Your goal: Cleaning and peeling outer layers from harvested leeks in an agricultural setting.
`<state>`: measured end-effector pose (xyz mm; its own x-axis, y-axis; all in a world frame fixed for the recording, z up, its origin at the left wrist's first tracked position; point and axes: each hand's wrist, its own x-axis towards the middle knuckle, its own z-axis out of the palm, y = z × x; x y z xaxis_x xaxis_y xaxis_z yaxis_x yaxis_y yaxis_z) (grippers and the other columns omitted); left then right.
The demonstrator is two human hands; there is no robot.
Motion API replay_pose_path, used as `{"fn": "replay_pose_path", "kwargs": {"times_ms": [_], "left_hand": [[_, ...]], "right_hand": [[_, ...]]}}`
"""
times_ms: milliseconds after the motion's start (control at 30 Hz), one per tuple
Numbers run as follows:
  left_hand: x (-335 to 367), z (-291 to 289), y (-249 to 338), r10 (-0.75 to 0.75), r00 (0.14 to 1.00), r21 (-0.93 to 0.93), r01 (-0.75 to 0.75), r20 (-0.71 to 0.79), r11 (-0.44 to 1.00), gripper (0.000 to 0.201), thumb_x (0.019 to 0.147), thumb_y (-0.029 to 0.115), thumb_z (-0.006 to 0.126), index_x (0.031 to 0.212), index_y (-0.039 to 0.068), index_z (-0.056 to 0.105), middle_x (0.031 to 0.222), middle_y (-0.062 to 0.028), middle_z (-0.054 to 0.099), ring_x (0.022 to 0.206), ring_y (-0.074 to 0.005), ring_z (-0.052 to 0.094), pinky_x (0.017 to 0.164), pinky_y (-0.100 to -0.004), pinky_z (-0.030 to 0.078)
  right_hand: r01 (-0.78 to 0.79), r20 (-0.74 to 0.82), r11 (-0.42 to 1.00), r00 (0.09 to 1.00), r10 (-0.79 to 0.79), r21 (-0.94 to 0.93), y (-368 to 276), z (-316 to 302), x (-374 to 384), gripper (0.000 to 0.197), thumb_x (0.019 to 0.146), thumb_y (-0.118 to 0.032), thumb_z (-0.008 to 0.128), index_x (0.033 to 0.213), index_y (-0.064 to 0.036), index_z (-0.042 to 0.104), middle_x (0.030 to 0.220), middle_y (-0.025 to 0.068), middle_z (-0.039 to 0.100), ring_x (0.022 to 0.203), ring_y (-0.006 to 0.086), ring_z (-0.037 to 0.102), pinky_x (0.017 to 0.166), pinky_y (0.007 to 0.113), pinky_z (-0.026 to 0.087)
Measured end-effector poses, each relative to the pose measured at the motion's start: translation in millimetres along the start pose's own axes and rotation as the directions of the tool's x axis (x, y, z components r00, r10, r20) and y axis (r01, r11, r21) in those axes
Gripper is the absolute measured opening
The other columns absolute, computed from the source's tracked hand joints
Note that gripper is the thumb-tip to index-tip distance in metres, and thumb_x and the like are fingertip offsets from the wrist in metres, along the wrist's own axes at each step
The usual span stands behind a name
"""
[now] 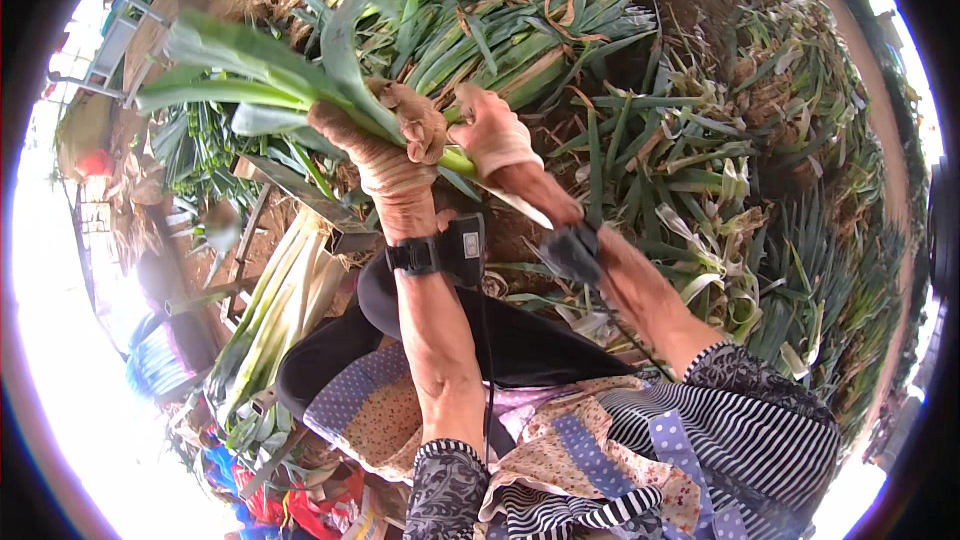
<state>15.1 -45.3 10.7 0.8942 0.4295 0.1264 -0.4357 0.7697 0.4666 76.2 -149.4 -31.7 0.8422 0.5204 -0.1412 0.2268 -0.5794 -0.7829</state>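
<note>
My left hand (388, 148), in a worn fabric glove or wrap, is closed around a leek (345, 80). The leek's broad green leaves fan out to the upper left, and its pale shaft slants down to the right, passing under my right wrist. Close beside the left hand, my right hand (495, 135) has its fingers curled in at the shaft, its palm covered in similar cloth. A bit of green shows at the right fingertips; what they pinch is partly hidden.
A big heap of leeks (520, 30) lies ahead. Stripped leaves (720, 170) pile up along the right. Several pale-stemmed leeks (290, 285) rest by a wooden frame (300, 190) at my left knee. Coloured bags (290, 500) lie at the lower left.
</note>
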Motion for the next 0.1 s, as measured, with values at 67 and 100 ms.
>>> {"fn": "replay_pose_path", "kwargs": {"times_ms": [67, 100], "left_hand": [[0.5, -1.6, -2.8, -0.028, 0.996, -0.084, 0.036, 0.087, 0.996, 0.071, 0.069, 0.079, 0.048, 0.078, 0.009, 0.056, 0.047, -0.0028, 0.047, 0.028, -0.0123, 0.036, 0.027, -0.0236, 0.027], [5.3, 11.5, -16.1, -0.048, 0.991, -0.096, 0.06, 0.124, 0.994, 0.07, 0.068, 0.078, 0.051, 0.076, 0.009, 0.057, 0.047, -0.0011, 0.047, 0.027, -0.0115, 0.034, 0.025, -0.023, 0.026]], "right_hand": [[0.079, 0.139, 0.979, 0.989, -0.053, -0.189, 31.1, 18.7, 16.5, 0.043, 0.073, -0.021, 0.067, 0.112, -0.0089, 0.057, 0.114, 0.0159, 0.057, 0.106, 0.0323, 0.054, 0.088, 0.041, 0.045], [0.14, 0.196, 0.975, 0.975, -0.105, -0.175, 71.5, 26.4, 31.9, 0.046, 0.071, -0.024, 0.069, 0.113, -0.0101, 0.057, 0.118, 0.0195, 0.055, 0.111, 0.0334, 0.052, 0.091, 0.039, 0.044]]}}
